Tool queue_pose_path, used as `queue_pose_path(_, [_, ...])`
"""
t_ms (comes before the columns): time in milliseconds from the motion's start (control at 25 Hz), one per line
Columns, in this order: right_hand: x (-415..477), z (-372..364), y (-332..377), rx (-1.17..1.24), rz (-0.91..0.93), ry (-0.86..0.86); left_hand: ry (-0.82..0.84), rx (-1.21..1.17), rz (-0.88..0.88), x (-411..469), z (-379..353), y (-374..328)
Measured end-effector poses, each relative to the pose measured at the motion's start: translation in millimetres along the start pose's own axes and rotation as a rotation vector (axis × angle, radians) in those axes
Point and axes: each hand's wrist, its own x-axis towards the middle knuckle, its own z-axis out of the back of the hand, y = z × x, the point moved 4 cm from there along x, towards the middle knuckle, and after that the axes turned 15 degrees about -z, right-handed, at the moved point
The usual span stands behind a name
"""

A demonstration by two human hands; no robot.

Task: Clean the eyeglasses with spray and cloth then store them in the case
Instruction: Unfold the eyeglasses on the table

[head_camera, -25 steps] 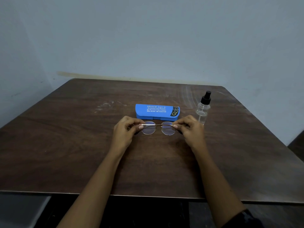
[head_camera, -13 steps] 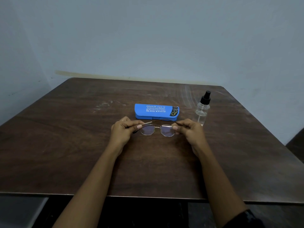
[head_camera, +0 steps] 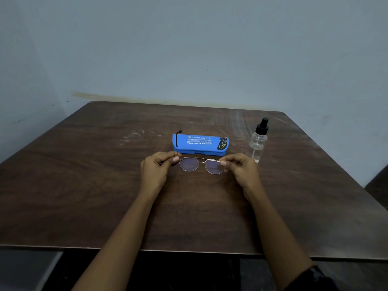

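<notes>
Thin gold-rimmed eyeglasses (head_camera: 201,165) with round lenses hang just above the dark wooden table (head_camera: 84,196), held at both hinges. My left hand (head_camera: 156,170) pinches the left hinge, and the left temple arm stands swung out, pointing away from me across the case. My right hand (head_camera: 241,172) pinches the right hinge; that arm stays folded behind the lenses. A shut blue eyeglass case (head_camera: 200,144) with white lettering lies right behind the glasses. To its right stands a clear spray bottle (head_camera: 258,140) with a black nozzle. I see no cloth.
A pale blue wall rises behind the table's far edge. The near table edge runs under my forearms, with dark floor below. A dark piece of furniture (head_camera: 378,190) shows at the right border.
The left temple arm has swung open from folded to pointing away from me. Both hands keep their pinch on the hinges and have barely shifted.
</notes>
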Motion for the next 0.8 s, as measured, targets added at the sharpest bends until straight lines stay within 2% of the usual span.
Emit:
queue_pose_path(200, [-9.4, -9.4, 12.9, -0.322, 0.331, -0.089, -0.070, 0.017, -0.047, 0.5, 2.4, -4.3])
queue_pose_path(320, [-12.0, -8.0, 14.5, -0.400, 0.418, -0.170, -0.042, 0.033, -0.080, 0.4, 0.4, -5.9])
queue_pose_path(440, [-13.9, -7.3, 16.2, -0.451, 0.470, -0.254, -0.015, 0.052, -0.094, -0.4, -0.8, -6.5])
queue_pose_path(640, [-21.6, -13.6, 19.0, -0.550, 0.498, -0.276, -0.030, 0.052, -0.108, -1.0, -0.1, -6.0])
queue_pose_path(800, [-21.6, -14.2, 19.2, -0.545, 0.458, -0.288, -0.040, -0.010, -0.048, -1.4, -1.7, -2.8])
